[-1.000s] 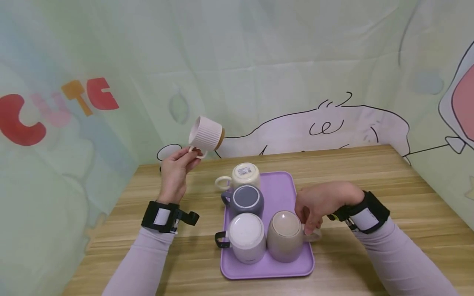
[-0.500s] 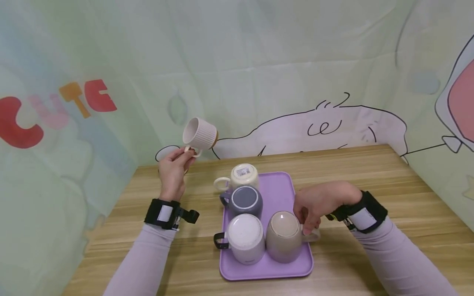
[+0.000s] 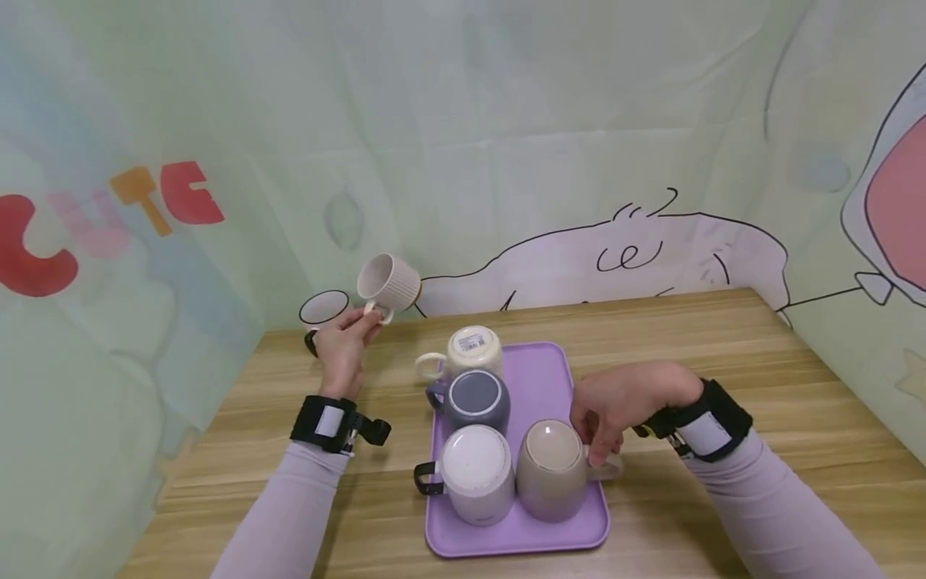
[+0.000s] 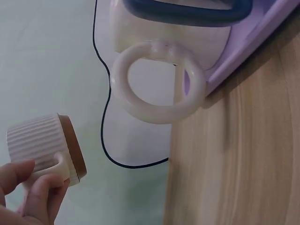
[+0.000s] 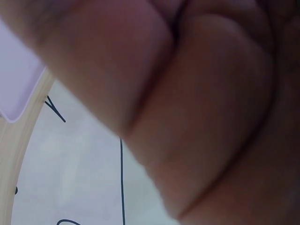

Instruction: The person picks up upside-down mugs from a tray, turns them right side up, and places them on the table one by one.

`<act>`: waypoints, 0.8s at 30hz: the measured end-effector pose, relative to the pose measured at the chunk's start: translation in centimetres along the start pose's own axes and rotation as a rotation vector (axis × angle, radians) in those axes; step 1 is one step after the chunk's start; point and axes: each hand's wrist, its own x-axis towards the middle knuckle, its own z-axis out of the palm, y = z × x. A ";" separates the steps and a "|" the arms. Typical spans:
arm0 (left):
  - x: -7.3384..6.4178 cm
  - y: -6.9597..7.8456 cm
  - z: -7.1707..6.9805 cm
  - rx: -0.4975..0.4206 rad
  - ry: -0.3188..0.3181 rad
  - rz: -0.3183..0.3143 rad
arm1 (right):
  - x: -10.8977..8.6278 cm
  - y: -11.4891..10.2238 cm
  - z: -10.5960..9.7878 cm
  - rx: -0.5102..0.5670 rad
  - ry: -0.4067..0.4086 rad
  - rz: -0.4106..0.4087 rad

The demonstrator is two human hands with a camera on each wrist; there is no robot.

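My left hand [image 3: 342, 354] pinches the handle of a ribbed white mug [image 3: 391, 283] with a brown base. The mug is tilted in the air above the back left of the table, its mouth toward the left. In the left wrist view, thumb and fingers hold the handle of that ribbed mug [image 4: 40, 140]. At the tray's right side, my right hand [image 3: 625, 402] grips the handle of a beige mug [image 3: 553, 474], which stands upside down on the purple tray [image 3: 538, 374]. Fingers fill most of the right wrist view, where the beige mug is hidden.
Upside down along the tray's left side are a cream mug [image 3: 473, 351], a dark grey mug [image 3: 477, 402] and a white mug [image 3: 477, 474] with a black handle. Behind my left hand stands a dark-rimmed white mug [image 3: 325, 310]. A printed cloth [image 3: 463, 161] hangs behind the wooden table.
My left hand and the ribbed mug have shifted left and lower, and the mug's mouth has turned more toward me. The dark-rimmed mug has come into sight. My right hand keeps its grip.
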 end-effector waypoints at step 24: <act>0.9 -4.3 -0.7 0.189 0.127 -0.032 | 0.0 0.3 0.1 0.005 -0.012 -0.026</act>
